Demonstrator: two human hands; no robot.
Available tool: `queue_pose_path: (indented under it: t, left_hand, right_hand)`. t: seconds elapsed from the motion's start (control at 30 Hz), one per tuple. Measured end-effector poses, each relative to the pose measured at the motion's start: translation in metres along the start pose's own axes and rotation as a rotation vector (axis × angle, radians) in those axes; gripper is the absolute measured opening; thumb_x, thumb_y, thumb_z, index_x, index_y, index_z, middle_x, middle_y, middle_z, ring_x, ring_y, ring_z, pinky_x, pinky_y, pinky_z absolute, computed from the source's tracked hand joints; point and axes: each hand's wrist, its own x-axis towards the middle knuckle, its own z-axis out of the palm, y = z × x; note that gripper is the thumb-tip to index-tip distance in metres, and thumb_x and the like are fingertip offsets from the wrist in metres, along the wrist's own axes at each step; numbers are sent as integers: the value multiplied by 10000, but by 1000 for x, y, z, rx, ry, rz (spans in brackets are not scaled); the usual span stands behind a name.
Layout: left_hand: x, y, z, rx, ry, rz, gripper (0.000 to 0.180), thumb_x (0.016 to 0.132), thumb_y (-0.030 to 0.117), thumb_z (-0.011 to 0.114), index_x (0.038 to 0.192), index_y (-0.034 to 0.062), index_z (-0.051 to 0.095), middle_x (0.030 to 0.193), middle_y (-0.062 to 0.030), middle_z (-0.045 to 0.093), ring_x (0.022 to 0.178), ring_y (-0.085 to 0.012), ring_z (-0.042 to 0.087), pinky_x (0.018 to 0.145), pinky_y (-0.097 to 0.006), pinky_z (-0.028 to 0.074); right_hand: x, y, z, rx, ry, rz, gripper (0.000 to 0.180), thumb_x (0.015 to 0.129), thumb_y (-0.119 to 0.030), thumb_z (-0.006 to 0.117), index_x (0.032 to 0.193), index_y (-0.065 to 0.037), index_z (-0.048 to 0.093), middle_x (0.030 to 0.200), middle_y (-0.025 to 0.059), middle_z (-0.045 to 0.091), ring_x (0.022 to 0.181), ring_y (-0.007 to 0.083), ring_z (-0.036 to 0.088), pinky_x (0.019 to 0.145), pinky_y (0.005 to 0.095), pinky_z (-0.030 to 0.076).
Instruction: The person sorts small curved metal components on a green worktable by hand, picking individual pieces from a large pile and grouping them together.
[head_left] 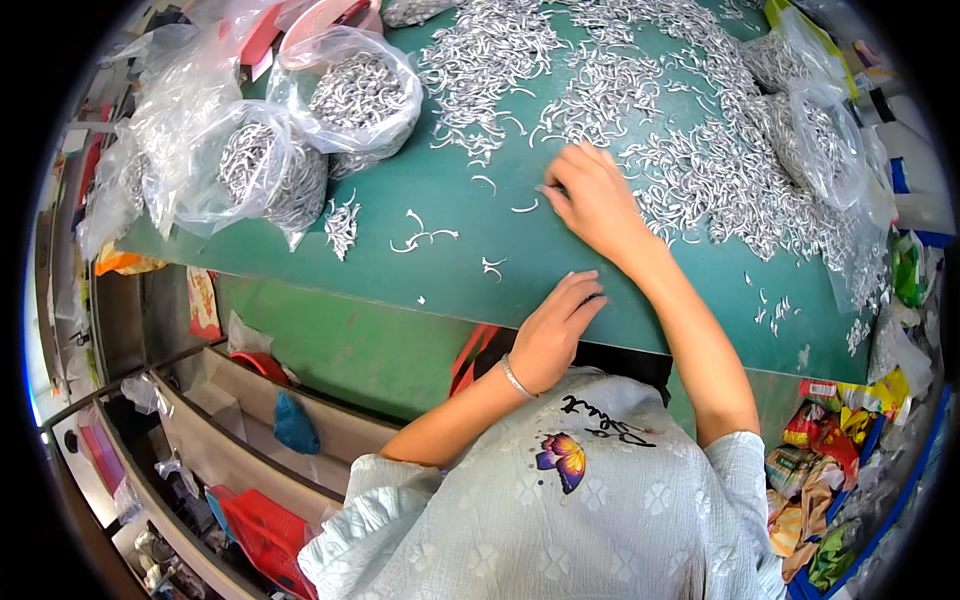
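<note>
1. Nearest us runs the edge of a green worktop (620, 315). A small pale fragment (421, 299) lies close to that edge; we judge that a brush from the left forearm could knock it to the floor.
2. At the same edge is the left hand (548, 340), palm down, fingers slightly bent and close together. We see nothing in it, but its underside is hidden, so we cannot tell.
3. A little farther, the right hand (590, 200) is loosely curled, its fingertips blurred at the heap's border. We cannot tell whether it grips anything.
4. Beyond and to its right spread the curved silvery pieces (700, 180), heaped loose; a careless sweep could scatter them.
5. At far left, clear plastic bags (365, 95) of such pieces gape open; a bump could, we think, spill them.
</note>
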Motion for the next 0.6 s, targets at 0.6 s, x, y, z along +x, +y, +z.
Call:
queue_pose_path:
  t: [0.6]
  left_hand:
    - [16,14,-7,241,-6,-54,567,764,-39,707,1297,12,522,1324,-167,511,1301,-378,449,1067,-457,389]
  right_hand:
    - [-66,-7,-54,169,33,162,166,789,-60,697,939,-33,631,1051,81,595,1060,284,542,934,407,402]
